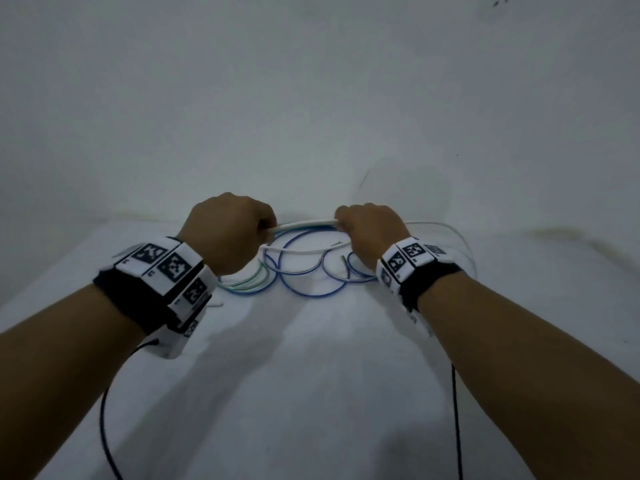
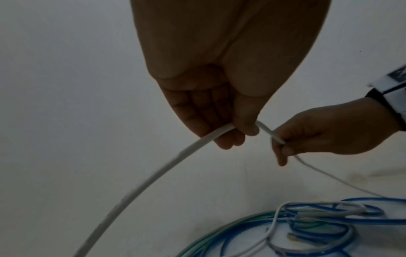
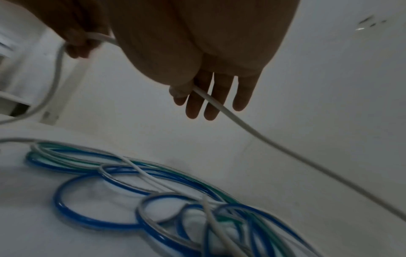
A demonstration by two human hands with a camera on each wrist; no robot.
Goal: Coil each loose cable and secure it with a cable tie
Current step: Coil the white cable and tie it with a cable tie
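A white cable stretches between both hands above the white table. My left hand grips it with curled fingers, and the cable arcs down from the fist. My right hand pinches the same cable between thumb and forefinger, the other fingers hanging straight; the cable trails off to the right. Under the hands lies a tangle of blue cable loops and green cable, also seen close up in the right wrist view. No cable tie can be made out.
A white wall rises just behind the table's far edge. Black cords from the wrist cameras hang over the near table. More white cable loops at the right. A shelf-like white structure shows at left in the right wrist view.
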